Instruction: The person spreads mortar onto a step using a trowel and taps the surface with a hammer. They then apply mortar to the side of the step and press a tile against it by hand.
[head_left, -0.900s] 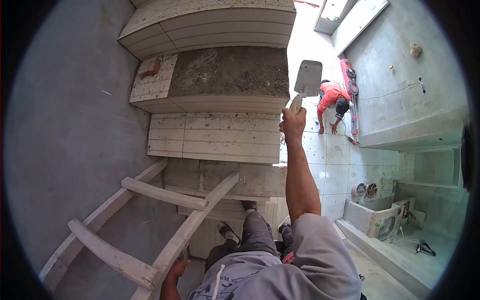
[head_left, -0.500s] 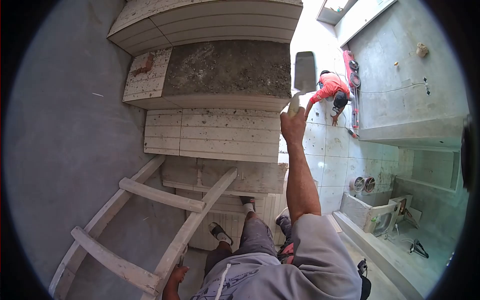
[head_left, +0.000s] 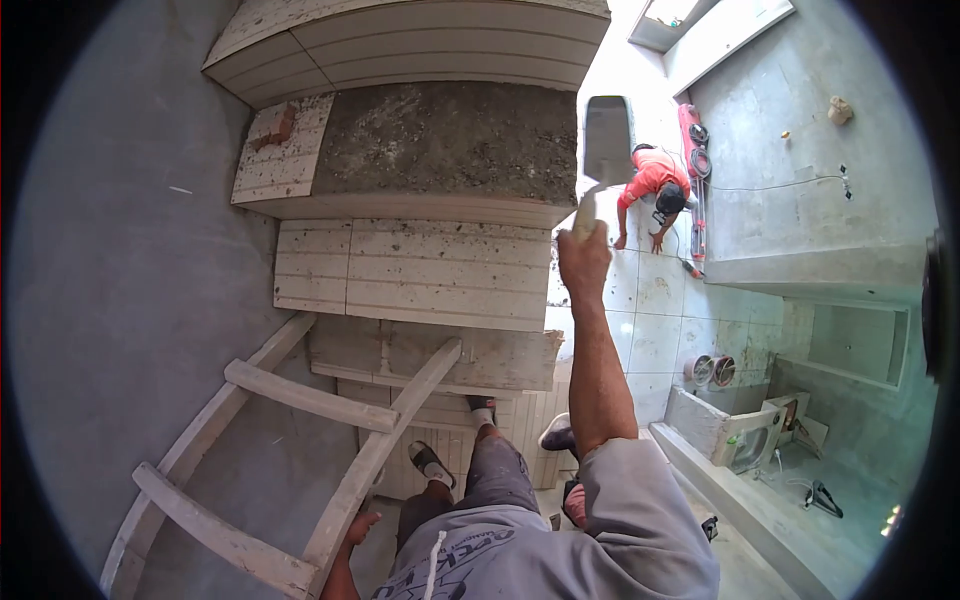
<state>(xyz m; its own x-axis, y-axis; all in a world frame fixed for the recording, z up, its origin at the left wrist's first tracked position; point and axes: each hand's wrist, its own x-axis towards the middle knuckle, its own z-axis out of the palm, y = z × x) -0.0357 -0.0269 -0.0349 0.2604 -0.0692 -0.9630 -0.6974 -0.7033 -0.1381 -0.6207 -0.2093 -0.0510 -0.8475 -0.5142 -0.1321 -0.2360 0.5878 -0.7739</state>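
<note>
My right hand point(head_left: 584, 262) is closed around the handle of a trowel point(head_left: 607, 140) with a long, flat, rectangular blade. The arm reaches forward, holding the trowel beside the right end of a stair step covered in rough grey mortar point(head_left: 450, 140). Below that step lies a pale, grooved tile tread point(head_left: 440, 275) speckled with mortar crumbs. Low in the view, my left hand point(head_left: 362, 526) is beside the side rail of a wooden ladder point(head_left: 385, 450). Its thumb side shows; most of its fingers are hidden, so I cannot tell whether it grips the rail.
A broken brick piece point(head_left: 276, 128) lies on the tile left of the mortar. On the tiled floor below, a person in a red shirt point(head_left: 655, 180) crouches with hands down. A long pink case point(head_left: 692, 150), a cable and two round buckets point(head_left: 710, 371) are nearby. A grey wall borders the left.
The view has shifted slightly, and the stairs and ladder appear a little farther left. My right hand still holds the trowel out. The crouching person's hands have moved slightly.
</note>
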